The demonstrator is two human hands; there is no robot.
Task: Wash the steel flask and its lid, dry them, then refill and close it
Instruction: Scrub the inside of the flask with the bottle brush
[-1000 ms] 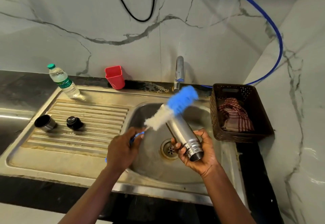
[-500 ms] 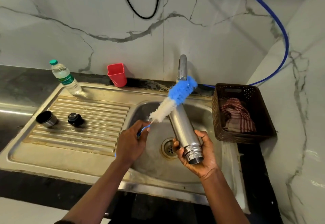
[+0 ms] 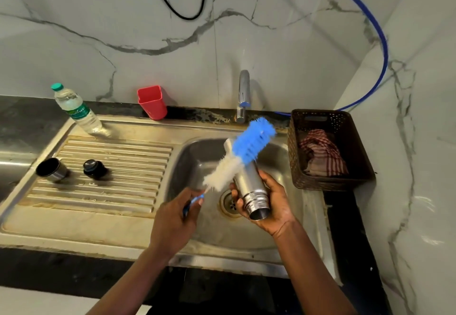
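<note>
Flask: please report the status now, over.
Left grip holds brush handle, right grip holds flask near its open mouth. Bristles across flask's outside, over sink. Lid and cup apart on drainboard.

red cup point(image 3: 152, 102), brown basket point(image 3: 328, 183), blue hose point(image 3: 385, 50)

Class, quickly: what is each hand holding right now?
Left hand: grips the bottle brush by its handle.
Right hand: holds the steel flask.
</note>
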